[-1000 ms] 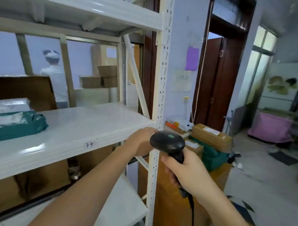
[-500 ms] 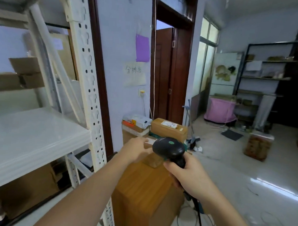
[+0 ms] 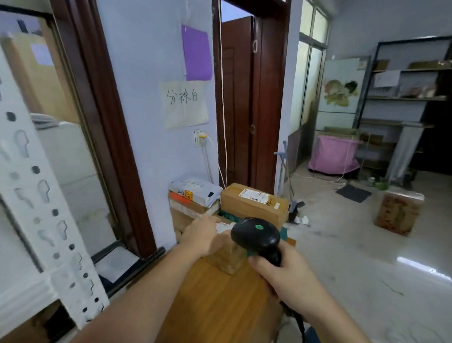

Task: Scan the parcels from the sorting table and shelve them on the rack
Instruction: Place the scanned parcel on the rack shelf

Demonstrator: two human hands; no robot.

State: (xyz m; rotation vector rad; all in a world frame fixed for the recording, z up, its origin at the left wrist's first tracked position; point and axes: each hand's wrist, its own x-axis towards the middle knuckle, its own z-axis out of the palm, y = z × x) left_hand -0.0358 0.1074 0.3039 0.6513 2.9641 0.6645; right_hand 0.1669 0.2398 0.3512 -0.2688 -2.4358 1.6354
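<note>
My right hand (image 3: pixel 290 276) grips a black corded barcode scanner (image 3: pixel 255 235) with a green dot on top, held just above the wooden sorting table (image 3: pixel 214 305). My left hand (image 3: pixel 204 236) rests on top of a small cardboard parcel (image 3: pixel 227 258) at the table's middle, its fingers near the parcel's white label. Behind it lie a larger brown box (image 3: pixel 254 203) with a shipping label, a grey-white poly bag (image 3: pixel 195 190) on flat boxes, and a green bag partly hidden by the scanner. The white rack's perforated upright (image 3: pixel 37 189) stands at the left.
A wall with a handwritten paper sign (image 3: pixel 183 104) and a dark door frame (image 3: pixel 269 95) is behind the table. On the tiled floor to the right stand a cardboard box (image 3: pixel 396 213), a pink-covered cart (image 3: pixel 333 155) and dark shelving (image 3: pixel 404 98).
My view has swung right from the rack to the sorting table. My left hand left the rack post and came down onto the small parcel; the scanner stays in my right hand.
</note>
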